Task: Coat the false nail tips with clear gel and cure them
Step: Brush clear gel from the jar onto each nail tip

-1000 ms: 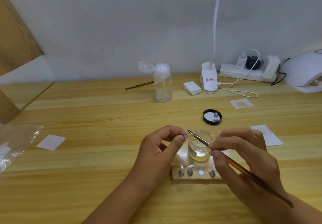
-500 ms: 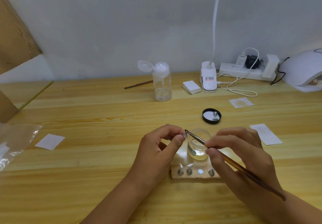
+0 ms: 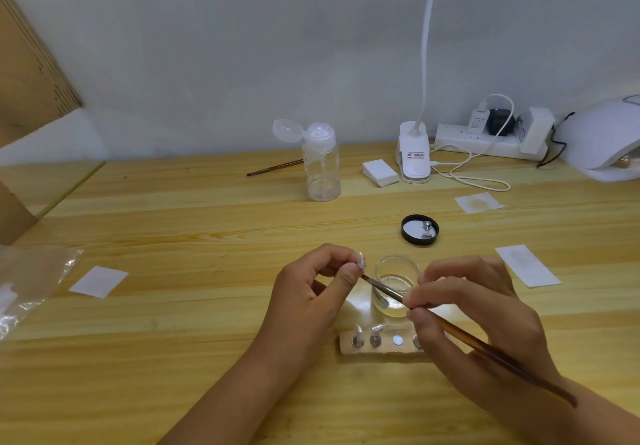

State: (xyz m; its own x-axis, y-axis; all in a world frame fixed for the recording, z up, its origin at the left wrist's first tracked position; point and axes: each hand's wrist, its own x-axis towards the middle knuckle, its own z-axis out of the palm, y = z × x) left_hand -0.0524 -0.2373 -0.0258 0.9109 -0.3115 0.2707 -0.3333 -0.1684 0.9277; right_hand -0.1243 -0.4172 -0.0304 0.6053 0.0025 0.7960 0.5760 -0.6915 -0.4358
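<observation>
A pale wood table [image 3: 173,358] runs back to a grey wall, with a white nail lamp [image 3: 602,139] at the far right and a clear bottle [image 3: 321,164], lid flipped open, standing mid-table. Near the front edge sits a wooden block [image 3: 346,349] carrying 2 upright mounted tips [image 3: 357,335]. Just behind it stands a small glass jar [image 3: 394,285] of clear gel; its black lid [image 3: 419,230] lies farther back. The left hand [image 3: 308,302] is curled, thumb and forefinger pinched on a nail tip [image 3: 362,260] that stands up above the thumb. The right hand [image 3: 478,320] has its fingers closed on a brush [image 3: 485,344], whose long axis slants from lower right up to the left, bristles just below the tip, beside the left thumb.
</observation>
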